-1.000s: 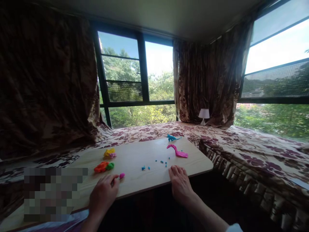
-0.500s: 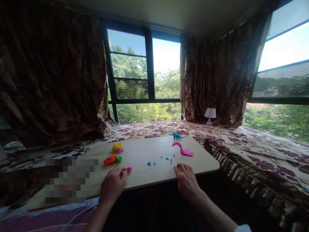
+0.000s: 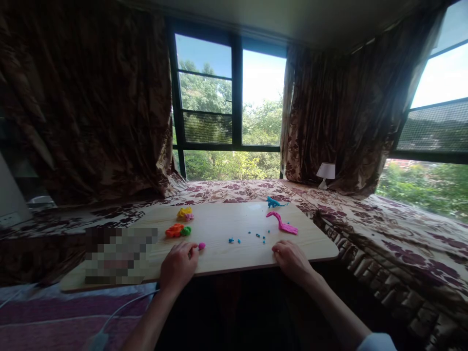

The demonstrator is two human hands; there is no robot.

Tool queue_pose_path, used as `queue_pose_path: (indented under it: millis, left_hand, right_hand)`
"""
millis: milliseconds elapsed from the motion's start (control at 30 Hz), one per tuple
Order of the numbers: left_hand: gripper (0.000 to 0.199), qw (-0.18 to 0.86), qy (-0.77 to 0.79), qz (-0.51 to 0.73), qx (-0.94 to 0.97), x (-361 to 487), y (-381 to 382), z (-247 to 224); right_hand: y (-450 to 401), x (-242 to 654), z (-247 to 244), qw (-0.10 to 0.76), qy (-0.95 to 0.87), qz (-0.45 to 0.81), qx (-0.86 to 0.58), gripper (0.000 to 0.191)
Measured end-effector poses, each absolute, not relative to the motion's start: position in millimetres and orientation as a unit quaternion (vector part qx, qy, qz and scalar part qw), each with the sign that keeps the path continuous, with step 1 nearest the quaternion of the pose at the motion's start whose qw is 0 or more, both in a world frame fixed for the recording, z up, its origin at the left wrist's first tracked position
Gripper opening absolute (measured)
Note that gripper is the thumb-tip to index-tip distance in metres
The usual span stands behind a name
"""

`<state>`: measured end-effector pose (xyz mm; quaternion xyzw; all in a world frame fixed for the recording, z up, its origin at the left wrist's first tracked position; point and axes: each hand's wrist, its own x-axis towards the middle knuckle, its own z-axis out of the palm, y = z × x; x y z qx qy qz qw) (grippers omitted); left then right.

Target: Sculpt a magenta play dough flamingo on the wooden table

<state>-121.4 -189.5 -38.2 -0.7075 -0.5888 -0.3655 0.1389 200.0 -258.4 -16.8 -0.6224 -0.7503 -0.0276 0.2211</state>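
My left hand [image 3: 179,265] rests on the near edge of the board, its fingers curled. Right beside its fingertips lies a small pink ball [image 3: 201,246] of modelling clay, perhaps touching them. No held object shows in that hand. My right hand [image 3: 292,261] lies palm down at the near edge, fingers bent and close together, with nothing visible in them. Between the hands are small blue bits [image 3: 231,240] of clay. Beyond my right hand are a long pink clay piece [image 3: 287,227] with a curved neck and a blue clay animal [image 3: 272,202] with a tail.
The wooden tabletop [image 3: 226,219] bears an orange lump [image 3: 174,230], a green lump [image 3: 186,230] and a yellow lump [image 3: 184,212] at left. A blurred patch [image 3: 120,256] covers its left end. Behind are a floral-covered ledge [image 3: 234,186] and a small lamp [image 3: 326,170].
The view has shifted, so the board sits slightly higher and farther right. My right hand's fingers look more bent and closer together. The clay pieces keep their places on the board.
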Motion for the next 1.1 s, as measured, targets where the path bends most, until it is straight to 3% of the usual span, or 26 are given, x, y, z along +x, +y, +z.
queue_pose_path:
  millis: [167,267,333,467,533,600,767,900,1100]
  left_hand:
    - [0.023,0.115,-0.584,-0.387,-0.704,-125.6,-188.4,-38.4]
    - [0.022,0.041,-0.573,-0.461,-0.676,-115.6,-192.1,-31.2]
    - [0.021,-0.081,-0.550,-0.553,-0.620,-94.7,-199.1,-21.2]
    - [0.032,-0.564,-0.352,-0.614,-0.425,-35.1,-217.4,1.4]
    - [0.036,-0.714,-0.271,-0.571,-0.301,-14.9,-224.1,6.3]
    - [0.043,-0.788,-0.198,-0.540,-0.218,-8.4,-229.0,4.3]
    - [0.055,-0.812,-0.079,-0.554,-0.169,-21.4,-238.4,-12.7]
    - [0.055,-0.811,-0.079,-0.552,-0.177,-26.2,-241.5,-15.3]
    - [0.055,-0.788,-0.085,-0.585,-0.171,-30.1,-236.2,-13.9]
  right_hand:
    - [-233.1,207.2,-9.3,0.192,-0.736,-0.003,-0.649,0.021]
    - [-232.1,201.0,-9.4,0.236,-0.736,0.022,-0.634,0.019]
    - [-236.4,186.1,-10.0,0.313,-0.736,0.102,-0.591,0.019]
    - [-253.9,131.5,-6.8,0.464,-0.713,0.260,-0.457,0.017]
    - [-267.4,103.5,-2.9,0.493,-0.722,0.232,-0.426,0.015]
    - [-282.9,83.6,0.5,0.491,-0.744,0.151,-0.428,0.015]
    - [-307.0,71.7,0.1,0.412,-0.818,0.048,-0.398,0.033]
    - [-303.9,76.6,-4.5,0.338,-0.852,0.017,-0.400,0.056]
    - [-312.7,73.9,-9.4,0.280,-0.896,-0.013,-0.345,0.069]
